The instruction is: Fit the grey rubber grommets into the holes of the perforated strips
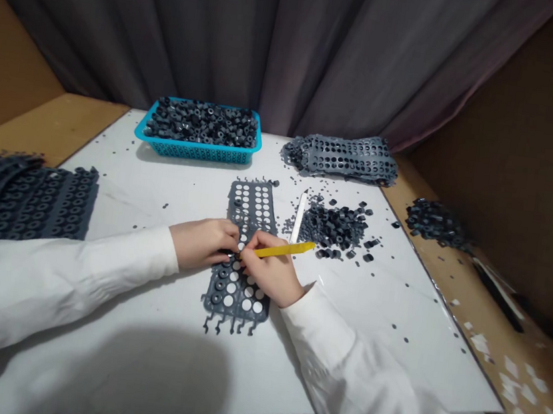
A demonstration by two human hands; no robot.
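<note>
A grey rubber sheet with rows of round holes lies flat on the white board, its thin tails pointing towards me. Several dark rubber rings sit along its left column, and white shows through the other holes. My left hand rests over the sheet's left edge, thumb and fingers pinched at its middle; what they grip is hidden. In my right hand is a slim yellow-handled tool, its tip down at the sheet close to my left fingertips. The tip's shape is covered by my fingers.
A blue basket full of dark rubber rings stands at the back. Stacked perforated sheets lie back right, with ringed sheets at left. A white pen-like tool lies beside a pile of dark bits. Paper scraps lie at right.
</note>
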